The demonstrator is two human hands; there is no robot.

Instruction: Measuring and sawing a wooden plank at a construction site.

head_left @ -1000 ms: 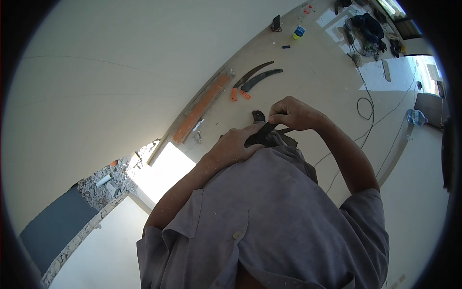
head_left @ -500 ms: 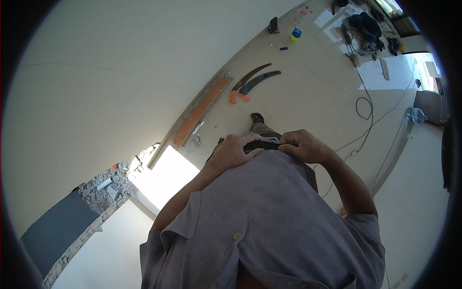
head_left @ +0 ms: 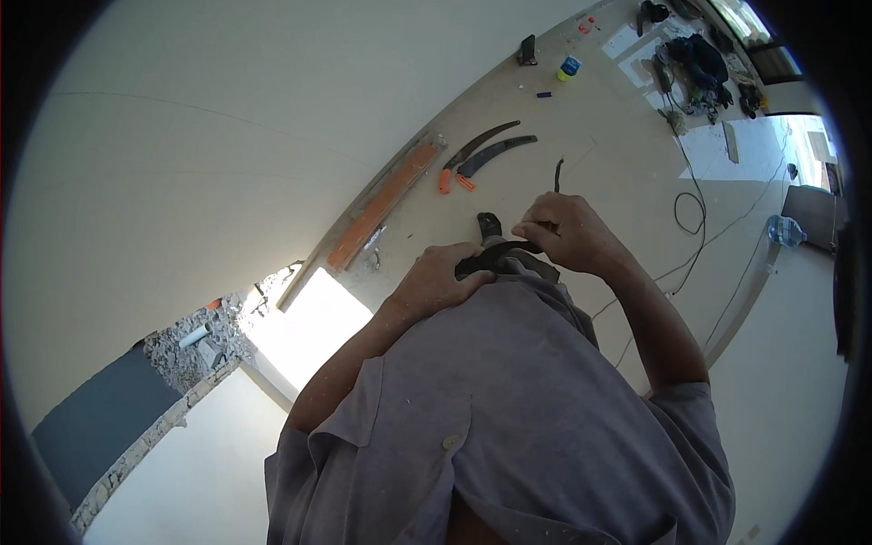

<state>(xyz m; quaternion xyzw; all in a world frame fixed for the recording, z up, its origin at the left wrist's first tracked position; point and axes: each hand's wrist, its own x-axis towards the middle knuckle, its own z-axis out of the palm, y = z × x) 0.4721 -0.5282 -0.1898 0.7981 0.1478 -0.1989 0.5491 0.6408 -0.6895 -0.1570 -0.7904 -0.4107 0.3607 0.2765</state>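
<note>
A black belt (head_left: 498,255) runs across the front of my waist, just beyond the hem of my grey shirt (head_left: 518,363). My right hand (head_left: 576,234) is closed round the belt and holds it out from my body. A thin dark end (head_left: 558,174) sticks out past its knuckles. At the left of my waist, my left hand (head_left: 436,280) grips the belt between thumb and fingers; its fingertips are partly hidden. One dark shoe (head_left: 489,223) shows on the floor past my hands.
Two curved saws (head_left: 495,156) with orange handles lie ahead, beside a long orange-brown board (head_left: 381,209) along the wall. Cables (head_left: 698,218) loop over the floor at right, near a clear water jug (head_left: 785,231). Rubble (head_left: 204,341) fills a broken wall opening at left.
My right hand has moved up and away from my waist, drawing the belt outward. Its dark end now shows beyond the hand. My left hand stays at the waist.
</note>
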